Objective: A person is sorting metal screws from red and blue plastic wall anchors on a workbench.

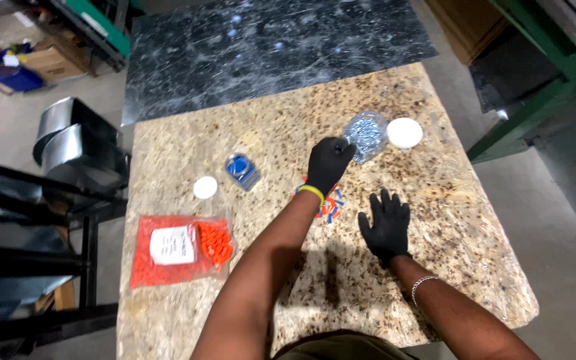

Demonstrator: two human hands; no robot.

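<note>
Both my hands wear black gloves over a chipboard tabletop (pixel 435 220). My left hand (pixel 329 164) is raised with its fingers bunched close to a clear round jar of small metal screws (pixel 366 135); whether it pinches anything I cannot tell. My right hand (pixel 386 226) rests flat on the board, fingers spread, holding nothing. Between the two hands lies a small pile of orange and blue plastic plugs (pixel 330 208), partly hidden by my left wrist. The jar's white lid (pixel 405 133) lies just right of the jar.
A small clear jar with blue contents (pixel 242 170) lies on its side, its white cap (pixel 205 187) beside it. A clear bag of orange plugs (pixel 180 247) lies front left. A dark metal sheet (pixel 268 47) covers the far end. Black racks stand left.
</note>
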